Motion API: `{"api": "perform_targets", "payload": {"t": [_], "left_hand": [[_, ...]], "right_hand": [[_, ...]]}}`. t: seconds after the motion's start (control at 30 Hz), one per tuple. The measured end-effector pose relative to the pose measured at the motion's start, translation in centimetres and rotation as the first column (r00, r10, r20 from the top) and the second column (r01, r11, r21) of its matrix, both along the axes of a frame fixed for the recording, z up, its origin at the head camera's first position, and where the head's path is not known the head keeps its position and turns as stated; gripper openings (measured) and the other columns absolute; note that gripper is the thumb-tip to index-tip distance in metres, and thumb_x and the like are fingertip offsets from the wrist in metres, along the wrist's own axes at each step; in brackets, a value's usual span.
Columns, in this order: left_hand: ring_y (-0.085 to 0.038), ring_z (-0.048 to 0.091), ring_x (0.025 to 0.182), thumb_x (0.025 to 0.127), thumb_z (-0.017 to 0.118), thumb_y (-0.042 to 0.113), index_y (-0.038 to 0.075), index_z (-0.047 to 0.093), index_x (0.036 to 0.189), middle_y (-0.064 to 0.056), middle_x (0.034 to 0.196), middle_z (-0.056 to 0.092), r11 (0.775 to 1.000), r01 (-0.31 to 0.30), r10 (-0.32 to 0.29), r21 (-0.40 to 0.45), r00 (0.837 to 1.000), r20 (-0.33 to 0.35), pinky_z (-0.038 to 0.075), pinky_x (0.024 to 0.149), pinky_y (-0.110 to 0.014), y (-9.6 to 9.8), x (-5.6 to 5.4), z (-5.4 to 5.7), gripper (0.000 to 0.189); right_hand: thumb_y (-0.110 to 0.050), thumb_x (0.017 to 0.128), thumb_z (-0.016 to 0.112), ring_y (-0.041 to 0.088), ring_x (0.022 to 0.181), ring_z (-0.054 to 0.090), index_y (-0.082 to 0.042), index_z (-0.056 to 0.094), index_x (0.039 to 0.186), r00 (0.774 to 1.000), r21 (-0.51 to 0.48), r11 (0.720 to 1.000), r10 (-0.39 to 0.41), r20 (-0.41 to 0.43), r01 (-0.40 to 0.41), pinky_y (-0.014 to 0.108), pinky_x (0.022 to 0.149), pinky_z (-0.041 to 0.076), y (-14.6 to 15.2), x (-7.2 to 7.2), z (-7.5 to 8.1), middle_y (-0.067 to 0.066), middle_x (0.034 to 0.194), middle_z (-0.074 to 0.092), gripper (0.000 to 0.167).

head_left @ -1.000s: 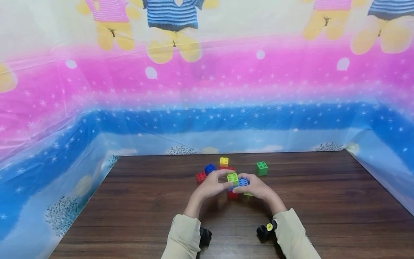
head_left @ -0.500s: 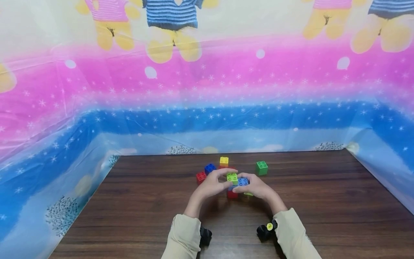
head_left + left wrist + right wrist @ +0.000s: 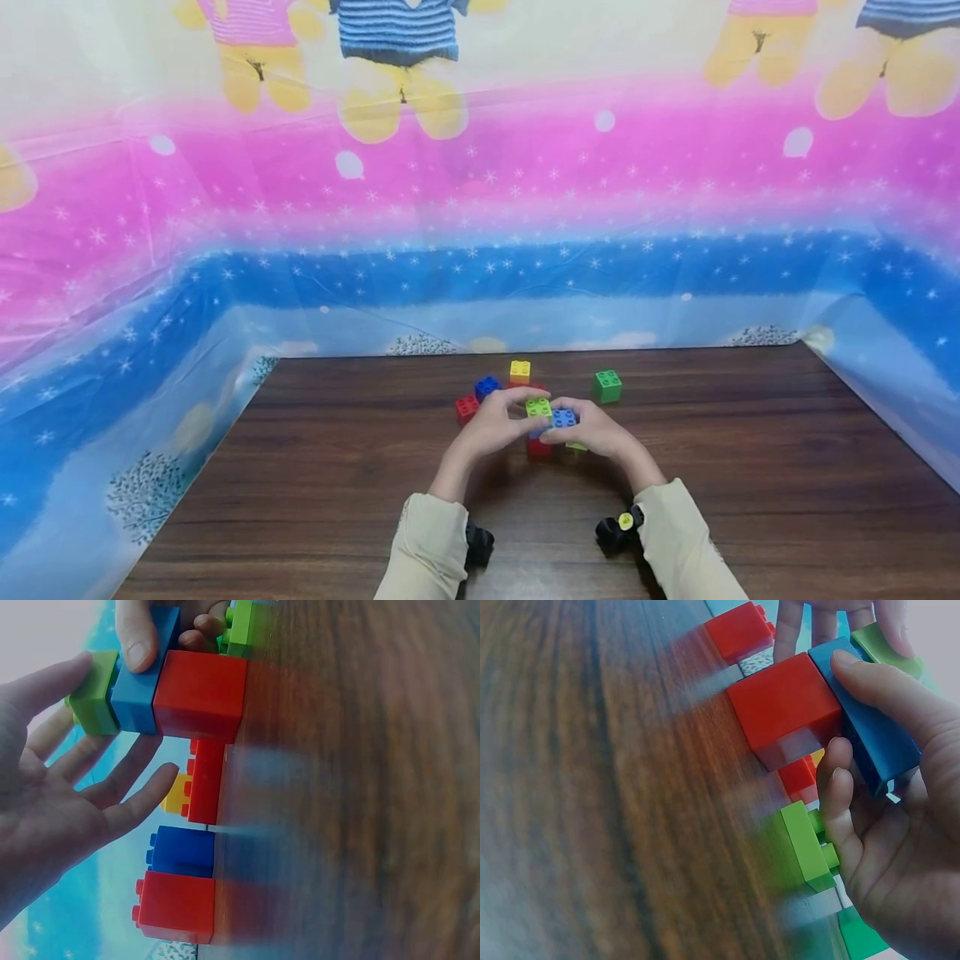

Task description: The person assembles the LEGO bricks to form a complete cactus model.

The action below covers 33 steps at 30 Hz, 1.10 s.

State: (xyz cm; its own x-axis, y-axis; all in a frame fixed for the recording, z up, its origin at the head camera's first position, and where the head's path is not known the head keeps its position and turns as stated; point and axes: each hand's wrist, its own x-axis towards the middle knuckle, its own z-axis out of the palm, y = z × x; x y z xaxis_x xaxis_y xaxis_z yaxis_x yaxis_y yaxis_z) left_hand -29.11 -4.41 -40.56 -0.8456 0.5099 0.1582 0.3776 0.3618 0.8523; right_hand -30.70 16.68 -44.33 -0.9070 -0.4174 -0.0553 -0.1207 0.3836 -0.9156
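In the head view a small stack stands mid-table: a red brick (image 3: 538,447) at the bottom, a longer blue brick (image 3: 564,419) across it, and a lime green brick (image 3: 538,407) on the blue one's left end. My left hand (image 3: 491,425) pinches the lime brick between thumb and forefinger, its other fingers spread in the left wrist view. With the thumb on one face, my right hand (image 3: 596,429) grips the blue brick's right part. Some of its fingers are curled below the blue brick (image 3: 874,727) in the right wrist view.
Behind the hands lie a yellow brick (image 3: 520,370), a dark blue brick (image 3: 487,387), another red brick (image 3: 467,408) and a longer red brick (image 3: 208,784). A green brick (image 3: 607,386) stands back right. A second lime brick (image 3: 808,847) sits under the right hand.
Both hands keep their hold on the stack with almost no movement. Only the head view has tilted very slightly.
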Motion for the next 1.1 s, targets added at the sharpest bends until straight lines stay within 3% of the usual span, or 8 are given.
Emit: {"api": "perform_targets", "payload": {"t": [0.23, 0.6, 1.1], "left_hand": [[-0.031, 0.059, 0.114, 0.095, 0.063, 0.025, 0.011, 0.060, 0.131, -0.010, 0.132, 0.061, 0.999, -0.028, 0.028, -0.017, 1.000, 0.012, 0.056, 0.086, -0.039, 0.15, 0.08, 0.08, 0.039], [-0.026, 0.060, 0.108, 0.094, 0.065, 0.022, 0.008, 0.061, 0.130, -0.010, 0.129, 0.063, 0.998, -0.044, 0.041, -0.047, 0.998, -0.048, 0.056, 0.081, -0.031, 0.62, 0.31, 0.21, 0.039], [-0.025, 0.063, 0.108, 0.094, 0.064, 0.025, 0.010, 0.061, 0.131, -0.009, 0.131, 0.064, 0.996, -0.049, 0.044, -0.073, 0.997, -0.063, 0.057, 0.087, -0.036, 0.72, 0.29, 0.14, 0.040]], "right_hand": [[-0.031, 0.085, 0.073, 0.021, 0.097, 0.057, -0.007, 0.057, 0.123, 1.000, 0.012, 1.000, -0.014, 0.001, 0.014, 0.034, 0.086, 0.051, -0.08, 0.06, 0.10, 0.013, 0.113, 0.062, 0.048], [-0.031, 0.086, 0.073, 0.020, 0.098, 0.056, -0.005, 0.056, 0.123, 1.000, 0.001, 1.000, 0.009, -0.003, -0.009, 0.030, 0.085, 0.050, 0.01, 0.06, 0.01, 0.015, 0.114, 0.060, 0.048], [-0.030, 0.085, 0.073, 0.019, 0.096, 0.056, -0.005, 0.057, 0.122, 1.000, -0.007, 1.000, 0.007, -0.003, -0.007, 0.030, 0.083, 0.049, -0.07, 0.05, 0.09, 0.013, 0.112, 0.061, 0.048]]}}
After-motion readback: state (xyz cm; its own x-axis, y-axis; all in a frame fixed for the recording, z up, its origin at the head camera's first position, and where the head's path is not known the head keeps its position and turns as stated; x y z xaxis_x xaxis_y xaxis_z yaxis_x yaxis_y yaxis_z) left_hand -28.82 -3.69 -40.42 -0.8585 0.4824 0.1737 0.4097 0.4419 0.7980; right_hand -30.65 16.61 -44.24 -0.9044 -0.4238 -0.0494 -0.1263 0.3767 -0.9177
